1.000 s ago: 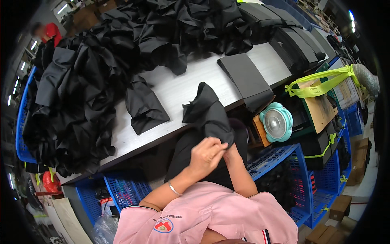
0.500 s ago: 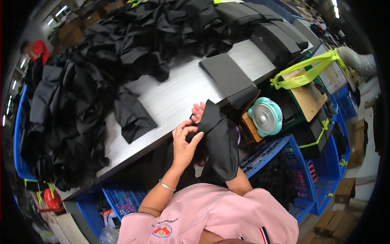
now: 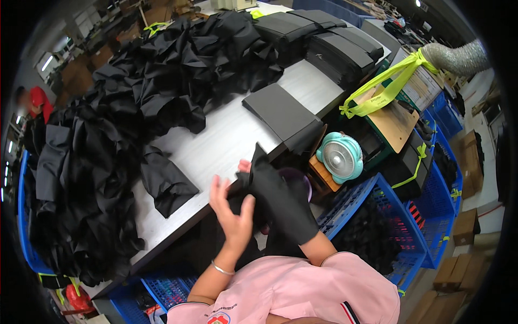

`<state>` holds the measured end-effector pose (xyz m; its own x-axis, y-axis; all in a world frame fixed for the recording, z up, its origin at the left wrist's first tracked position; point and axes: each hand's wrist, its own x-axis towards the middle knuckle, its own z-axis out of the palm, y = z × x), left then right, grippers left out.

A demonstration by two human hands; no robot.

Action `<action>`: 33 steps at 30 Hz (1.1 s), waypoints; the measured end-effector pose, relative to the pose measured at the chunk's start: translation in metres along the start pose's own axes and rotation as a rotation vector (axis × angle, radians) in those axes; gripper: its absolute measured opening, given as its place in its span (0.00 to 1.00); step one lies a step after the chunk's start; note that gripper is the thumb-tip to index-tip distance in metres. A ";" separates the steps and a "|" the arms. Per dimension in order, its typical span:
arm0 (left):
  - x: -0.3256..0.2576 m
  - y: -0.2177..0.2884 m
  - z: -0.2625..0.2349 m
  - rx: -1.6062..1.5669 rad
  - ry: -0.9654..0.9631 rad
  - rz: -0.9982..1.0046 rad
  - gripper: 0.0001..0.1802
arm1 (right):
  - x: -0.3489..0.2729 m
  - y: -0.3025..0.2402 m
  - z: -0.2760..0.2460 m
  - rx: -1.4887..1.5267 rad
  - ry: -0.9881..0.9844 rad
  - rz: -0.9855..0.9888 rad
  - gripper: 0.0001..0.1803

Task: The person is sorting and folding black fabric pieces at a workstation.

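Note:
A black fabric piece is pulled like a sleeve over my right forearm and covers most of that hand. At its upper left edge a few blurred fingertips of my right hand show; the other fingers are hidden inside the cloth. My left hand is just left of the fabric, open, with fingers spread and thumb up; it holds nothing. Beyond both hands, on the pale worktable, lie a flat stack of dark grey-black pieces and a single folded black piece.
A big heap of black fabric covers the table's far left side. More neat stacks stand at the far right. A teal fan sits right of my hands, near a blue crate of black pieces. A person in red is far left.
My left hand has come off the fabric and spread its fingers. My right arm with the cloth has shifted slightly left and down, and fewer fingertips show. The whole view has shifted a little.

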<state>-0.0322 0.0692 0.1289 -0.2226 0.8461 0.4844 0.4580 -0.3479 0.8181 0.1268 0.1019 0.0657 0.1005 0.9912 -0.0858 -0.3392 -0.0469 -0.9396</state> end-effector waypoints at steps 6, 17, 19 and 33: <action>-0.065 0.003 0.012 0.011 -0.470 0.333 0.21 | 0.039 -0.022 0.010 -0.267 -0.013 -0.098 0.22; -0.059 0.009 0.006 -0.040 -0.438 0.212 0.33 | -0.002 -0.011 -0.005 -0.769 -0.070 -0.221 0.20; -0.060 -0.007 0.013 -0.029 -0.327 0.225 0.27 | 0.011 -0.017 0.002 -0.862 -0.065 -0.235 0.20; 0.018 -0.064 0.025 -0.942 0.008 -0.647 0.08 | -0.007 0.026 0.108 0.171 0.060 -0.203 0.10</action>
<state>-0.0437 0.1172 0.0776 -0.1889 0.9755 -0.1130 -0.5709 -0.0154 0.8209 0.0165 0.1074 0.0779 0.2356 0.9690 0.0742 -0.4589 0.1782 -0.8704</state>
